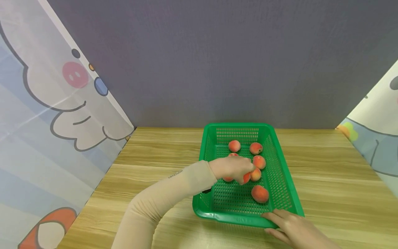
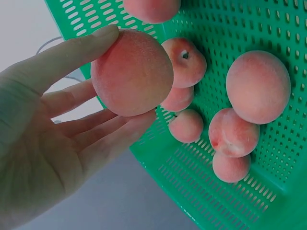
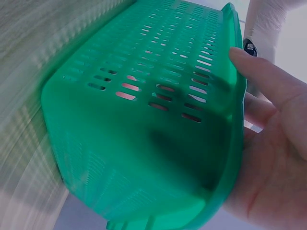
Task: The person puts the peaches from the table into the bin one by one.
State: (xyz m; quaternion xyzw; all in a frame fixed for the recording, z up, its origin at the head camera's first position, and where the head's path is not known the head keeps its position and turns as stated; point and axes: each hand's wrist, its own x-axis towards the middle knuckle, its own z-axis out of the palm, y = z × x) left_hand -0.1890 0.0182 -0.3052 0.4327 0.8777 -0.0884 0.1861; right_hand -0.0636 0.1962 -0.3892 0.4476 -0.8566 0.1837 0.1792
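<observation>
A green plastic basket (image 1: 236,219) with slotted walls stands on the table, several peaches inside it. Reaching across from the left, my left hand (image 1: 231,168) holds one peach (image 2: 132,72) between thumb and fingers, over the middle of the basket. In the head view the hand covers part of that peach and some of those around it. One peach (image 1: 259,194) lies by itself near the front right. My right hand (image 1: 292,226) grips the basket's rim at the front right corner, thumb (image 3: 261,72) on the outer side and fingers beyond the edge.
The wood-grain table (image 1: 326,180) extends on both sides of the basket. A grey wall (image 1: 217,62) rises right behind it. Curtains with cartoon prints (image 1: 46,138) hang at left and right. Other peaches (image 1: 234,146) lie toward the basket's back.
</observation>
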